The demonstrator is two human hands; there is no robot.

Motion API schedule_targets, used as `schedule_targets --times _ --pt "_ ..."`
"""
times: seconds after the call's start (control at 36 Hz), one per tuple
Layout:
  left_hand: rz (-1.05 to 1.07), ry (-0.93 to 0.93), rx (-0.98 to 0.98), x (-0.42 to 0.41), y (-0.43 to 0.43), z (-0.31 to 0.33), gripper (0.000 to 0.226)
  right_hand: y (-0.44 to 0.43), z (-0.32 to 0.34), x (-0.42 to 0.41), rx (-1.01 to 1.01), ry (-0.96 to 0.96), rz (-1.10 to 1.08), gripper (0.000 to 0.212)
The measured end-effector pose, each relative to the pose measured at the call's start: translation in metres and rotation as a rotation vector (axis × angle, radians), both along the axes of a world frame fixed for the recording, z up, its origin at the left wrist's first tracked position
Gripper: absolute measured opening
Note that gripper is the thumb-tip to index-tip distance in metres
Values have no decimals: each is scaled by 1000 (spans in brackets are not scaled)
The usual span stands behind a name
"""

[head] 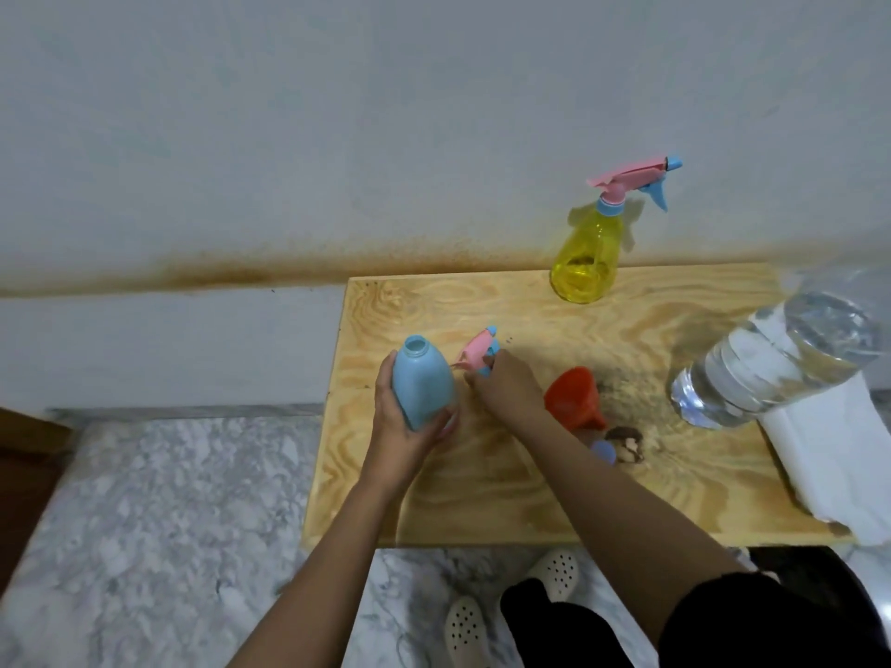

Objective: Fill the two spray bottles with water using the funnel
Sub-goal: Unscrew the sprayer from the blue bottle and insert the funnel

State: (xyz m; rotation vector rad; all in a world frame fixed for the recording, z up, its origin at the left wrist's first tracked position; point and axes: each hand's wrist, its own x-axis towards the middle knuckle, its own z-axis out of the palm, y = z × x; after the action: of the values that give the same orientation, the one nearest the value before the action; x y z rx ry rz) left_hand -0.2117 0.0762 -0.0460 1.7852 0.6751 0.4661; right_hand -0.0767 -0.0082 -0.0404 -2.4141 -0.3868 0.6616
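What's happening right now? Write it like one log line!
left hand holds blue bottle, neck open | right hand holds pink spray head | funnel on board | yellow bottle capped

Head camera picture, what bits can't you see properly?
- Blue bottle, head view: its solid wall hides any water inside.
- Small blue thing, head view: mostly hidden by the right forearm and the orange funnel.
- Water bottle, head view: blurred, top cut off by the right edge.
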Motion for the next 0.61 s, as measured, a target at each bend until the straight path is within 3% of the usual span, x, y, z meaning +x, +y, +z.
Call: schedule_targets --times 0.17,0.39,0.5,0.61 --pt "31 41 21 -5 -2 -7 89 1 -7 -4 -133 -94 60 50" --pt "34 70 33 -4 1 -10 92 1 -5 -5 -83 -137 40 53" --pt "26 99 44 -4 4 -11 98 -13 10 5 106 -243 15 43" --pt "17 97 56 -3 4 -12 99 -46 18 15 198 -484 24 59"
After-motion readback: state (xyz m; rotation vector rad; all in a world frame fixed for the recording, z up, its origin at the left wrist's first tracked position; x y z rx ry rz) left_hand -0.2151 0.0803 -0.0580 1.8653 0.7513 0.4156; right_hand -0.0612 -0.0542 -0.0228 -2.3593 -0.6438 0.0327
